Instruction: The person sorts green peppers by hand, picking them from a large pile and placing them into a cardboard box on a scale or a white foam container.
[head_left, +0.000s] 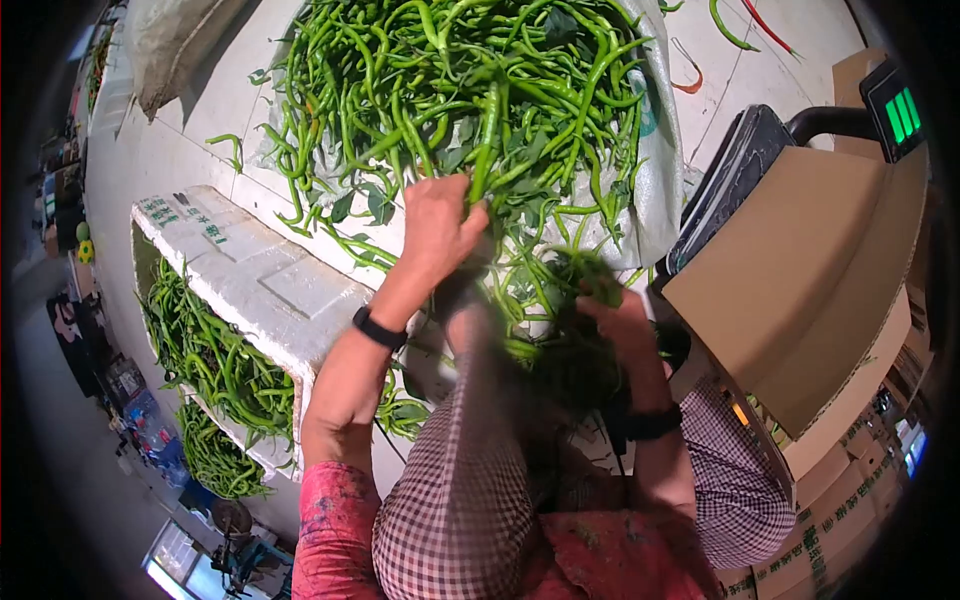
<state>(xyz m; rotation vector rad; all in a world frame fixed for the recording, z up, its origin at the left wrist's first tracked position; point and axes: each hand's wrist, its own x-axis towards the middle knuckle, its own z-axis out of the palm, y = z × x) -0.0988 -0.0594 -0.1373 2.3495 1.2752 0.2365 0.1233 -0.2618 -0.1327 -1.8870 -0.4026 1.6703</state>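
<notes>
A large heap of long green peppers (370,80) lies on a white plastic sack (655,150) at the top centre. My left hand (440,222), with a black band on the wrist, is closed round a few green peppers at the heap's lower edge; their tips point up. Right of it, my right hand (608,305) is closed on a dark green bunch, blurred, which looks like peppers with leaves. Loose peppers and leaves lie between the two hands and below them.
A white foam box (255,270) holding green peppers lies at the left. To the right are an open cardboard box (780,270) and a scale with a lit green display (903,115). A filled sack (175,45) stands top left. My checkered knees are below.
</notes>
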